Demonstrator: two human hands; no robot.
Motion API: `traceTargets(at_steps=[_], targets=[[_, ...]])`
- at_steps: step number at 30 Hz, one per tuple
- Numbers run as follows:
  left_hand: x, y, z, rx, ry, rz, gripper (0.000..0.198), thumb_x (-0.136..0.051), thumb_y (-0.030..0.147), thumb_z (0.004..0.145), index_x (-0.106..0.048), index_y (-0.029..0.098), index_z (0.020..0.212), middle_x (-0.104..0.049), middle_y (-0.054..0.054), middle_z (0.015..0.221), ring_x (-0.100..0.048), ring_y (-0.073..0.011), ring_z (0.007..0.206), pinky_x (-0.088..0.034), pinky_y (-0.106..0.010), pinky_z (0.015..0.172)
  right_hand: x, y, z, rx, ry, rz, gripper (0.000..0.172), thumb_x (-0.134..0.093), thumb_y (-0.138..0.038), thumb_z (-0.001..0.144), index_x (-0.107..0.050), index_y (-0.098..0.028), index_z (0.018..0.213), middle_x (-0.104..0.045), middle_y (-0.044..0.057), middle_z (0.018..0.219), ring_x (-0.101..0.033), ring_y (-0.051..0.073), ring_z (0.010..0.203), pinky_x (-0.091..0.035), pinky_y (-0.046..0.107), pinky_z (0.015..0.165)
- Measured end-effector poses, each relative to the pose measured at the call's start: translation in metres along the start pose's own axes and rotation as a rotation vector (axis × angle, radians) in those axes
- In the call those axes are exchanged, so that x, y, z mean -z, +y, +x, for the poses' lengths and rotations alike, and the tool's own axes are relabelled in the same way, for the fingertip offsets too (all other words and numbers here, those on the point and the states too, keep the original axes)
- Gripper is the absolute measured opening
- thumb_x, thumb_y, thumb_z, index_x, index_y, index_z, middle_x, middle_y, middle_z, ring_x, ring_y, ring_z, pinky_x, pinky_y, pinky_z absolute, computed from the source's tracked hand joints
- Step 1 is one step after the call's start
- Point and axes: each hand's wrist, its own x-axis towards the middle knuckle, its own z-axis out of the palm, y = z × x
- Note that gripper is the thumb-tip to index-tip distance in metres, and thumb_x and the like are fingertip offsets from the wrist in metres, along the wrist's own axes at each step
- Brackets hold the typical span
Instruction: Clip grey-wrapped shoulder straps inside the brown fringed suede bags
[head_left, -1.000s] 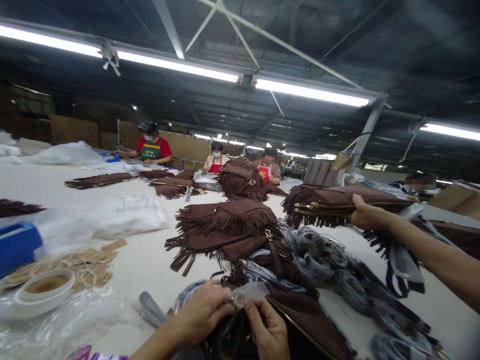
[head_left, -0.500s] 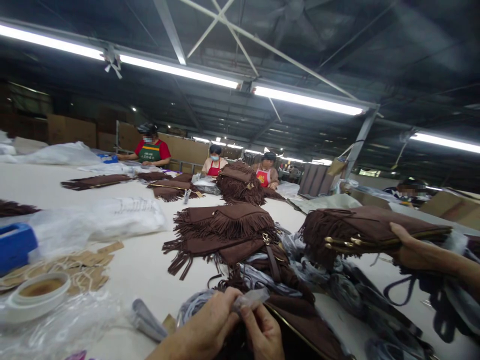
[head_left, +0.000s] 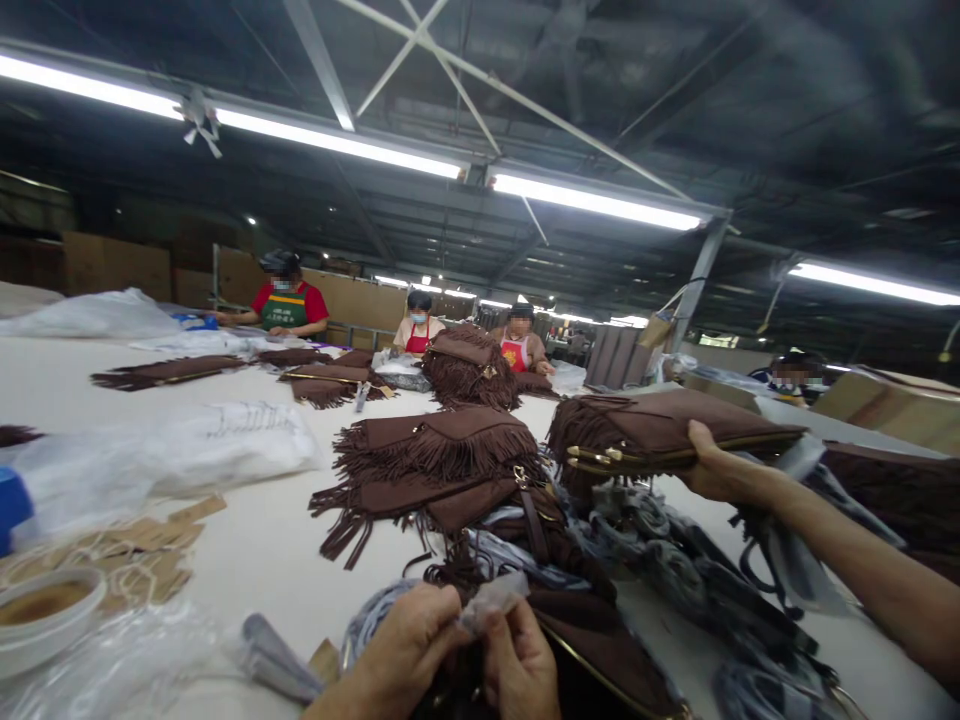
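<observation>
At the bottom centre, my left hand (head_left: pixel 412 640) and my right hand (head_left: pixel 521 655) are close together, fingers closed on a crumpled piece of translucent plastic wrap (head_left: pixel 495 603). Below them lies a dark brown bag (head_left: pixel 592 640) with a gold zip, partly hidden by my hands. Just beyond is a pile of brown fringed bags (head_left: pixel 442 460) with a strap and metal clasp. Beside my left wrist are a grey plastic-wrapped roll (head_left: pixel 274 660) and a coil of wrapped strap (head_left: pixel 375 615).
From the right, another person's hand (head_left: pixel 720 465) holds a brown fringed bag (head_left: pixel 675 425) over wrapped straps (head_left: pixel 660 540). To the left are a tape roll (head_left: pixel 52 605), cardboard tags (head_left: pixel 142 545) and plastic bags (head_left: pixel 172 445). Several people sit across the white table (head_left: pixel 247 530).
The other person's hand has brought the fringed bag leftward, nearer the pile. My hands keep hold of the plastic wrap, with little movement. The whole view has shifted slightly.
</observation>
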Motion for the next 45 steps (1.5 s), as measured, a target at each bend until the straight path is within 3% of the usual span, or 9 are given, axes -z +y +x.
traceTargets(at_steps=[3, 7, 9, 20, 25, 31, 36, 40, 45], targets=[[0.001, 0.000, -0.002, 0.006, -0.010, -0.055, 0.011, -0.048, 0.022, 0.091, -0.057, 0.019, 0.084, -0.061, 0.000, 0.076, -0.054, -0.0159, 0.074, -0.037, -0.024, 0.070, 0.004, 0.002, 0.003, -0.126, -0.039, 0.023, 0.051, -0.074, -0.067, 0.067, -0.071, -0.018, 0.079, -0.030, -0.012, 0.043, -0.022, 0.005, 0.036, -0.020, 0.016, 0.034], [0.002, -0.002, -0.005, -0.104, -0.021, -0.087, 0.034, -0.046, 0.020, 0.092, -0.054, 0.024, 0.124, -0.067, -0.003, 0.093, -0.058, -0.0180, 0.086, -0.040, -0.025, 0.079, 0.002, 0.005, 0.007, 0.010, -0.104, 0.039, 0.046, -0.073, -0.063, 0.070, -0.074, -0.019, 0.083, -0.058, -0.001, 0.061, -0.055, 0.016, 0.059, -0.050, 0.027, 0.063], [0.001, -0.002, -0.006, -0.135, -0.004, -0.087, 0.026, -0.044, 0.023, 0.095, -0.061, 0.026, 0.116, -0.068, -0.002, 0.093, -0.058, -0.0183, 0.088, -0.040, -0.026, 0.081, 0.000, 0.006, 0.007, 0.056, -0.078, 0.018, 0.046, -0.073, -0.063, 0.071, -0.074, -0.019, 0.082, -0.064, 0.001, 0.069, -0.060, 0.020, 0.072, -0.051, 0.030, 0.074], [0.003, 0.006, 0.001, 0.097, 0.034, -0.038, 0.014, -0.049, 0.018, 0.088, -0.057, 0.018, 0.077, -0.062, -0.001, 0.081, -0.055, -0.0176, 0.083, -0.038, -0.026, 0.075, -0.002, -0.006, 0.000, 0.146, 0.062, 0.005, 0.044, -0.070, -0.062, 0.075, -0.068, -0.022, 0.092, -0.065, 0.001, 0.069, -0.061, 0.019, 0.063, -0.051, 0.025, 0.056], [0.003, 0.003, -0.002, 0.077, 0.013, -0.020, 0.017, -0.046, 0.023, 0.091, -0.058, 0.018, 0.080, -0.063, -0.003, 0.085, -0.055, -0.0186, 0.084, -0.040, -0.027, 0.076, 0.002, -0.007, 0.002, 0.039, 0.068, -0.014, 0.038, -0.074, -0.058, 0.071, -0.066, -0.021, 0.070, -0.053, -0.004, 0.053, -0.048, 0.012, 0.048, -0.042, 0.021, 0.044], [0.001, -0.007, -0.005, -0.059, 0.051, -0.081, 0.040, -0.044, 0.024, 0.094, -0.050, 0.027, 0.133, -0.068, -0.003, 0.107, -0.060, -0.0190, 0.094, -0.043, -0.027, 0.085, 0.004, -0.005, 0.005, 0.053, -0.132, -0.102, 0.039, -0.070, -0.057, 0.076, -0.072, -0.018, 0.075, -0.067, 0.002, 0.070, -0.061, 0.020, 0.070, -0.050, 0.027, 0.067], [0.003, -0.003, -0.004, -0.091, 0.042, -0.104, 0.022, -0.047, 0.022, 0.093, -0.063, 0.025, 0.107, -0.069, -0.001, 0.102, -0.060, -0.0181, 0.094, -0.043, -0.026, 0.085, 0.000, -0.004, 0.003, 0.104, -0.086, -0.159, 0.038, -0.071, -0.056, 0.075, -0.075, -0.018, 0.079, -0.069, 0.002, 0.071, -0.063, 0.021, 0.073, -0.050, 0.027, 0.070], [0.001, -0.002, -0.003, -0.068, 0.081, -0.044, 0.016, -0.045, 0.022, 0.093, -0.060, 0.021, 0.089, -0.067, -0.003, 0.089, -0.059, -0.0184, 0.086, -0.043, -0.027, 0.078, -0.002, -0.006, 0.000, 0.132, -0.027, -0.088, 0.042, -0.073, -0.060, 0.071, -0.071, -0.018, 0.075, -0.062, 0.000, 0.062, -0.056, 0.016, 0.059, -0.048, 0.023, 0.059], [0.002, -0.005, -0.004, -0.052, 0.056, 0.068, 0.017, -0.042, 0.016, 0.089, -0.059, 0.021, 0.091, -0.065, -0.004, 0.090, -0.057, -0.0207, 0.087, -0.042, -0.030, 0.078, 0.008, -0.014, 0.000, 0.008, 0.026, -0.055, 0.050, -0.061, -0.068, 0.078, -0.067, -0.019, 0.081, -0.026, -0.012, 0.044, -0.015, 0.007, 0.038, -0.014, 0.018, 0.036]])
